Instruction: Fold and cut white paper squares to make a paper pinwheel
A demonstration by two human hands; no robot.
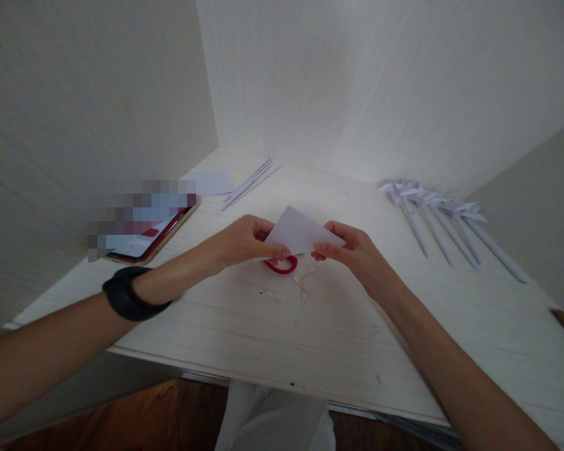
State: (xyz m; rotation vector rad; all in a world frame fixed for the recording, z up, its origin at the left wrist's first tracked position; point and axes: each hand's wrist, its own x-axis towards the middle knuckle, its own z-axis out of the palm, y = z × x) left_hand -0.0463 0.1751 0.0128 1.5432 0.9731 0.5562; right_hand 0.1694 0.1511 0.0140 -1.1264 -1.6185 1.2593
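Note:
A piece of white paper (295, 230) with a corner pointing away from me is held up over the table. My left hand (258, 241) pinches its left side, thumb on top. On its right side, my right hand (343, 244) grips it between thumb and fingers. Just below the paper shows a red scissors handle (282, 268); the remainder of the scissors is hidden. Small whitish scraps (303, 282) lie nearer to me on the tabletop. A black band is on my left wrist.
On the white table (244, 326), a phone or tablet (155, 232) lies at left, partly blurred out. Behind it are a paper sheet (211, 183) and several thin paper strips (251, 185). Several rolled paper sticks with folded tops (432, 207) lie at right. Pale walls enclose the back and sides.

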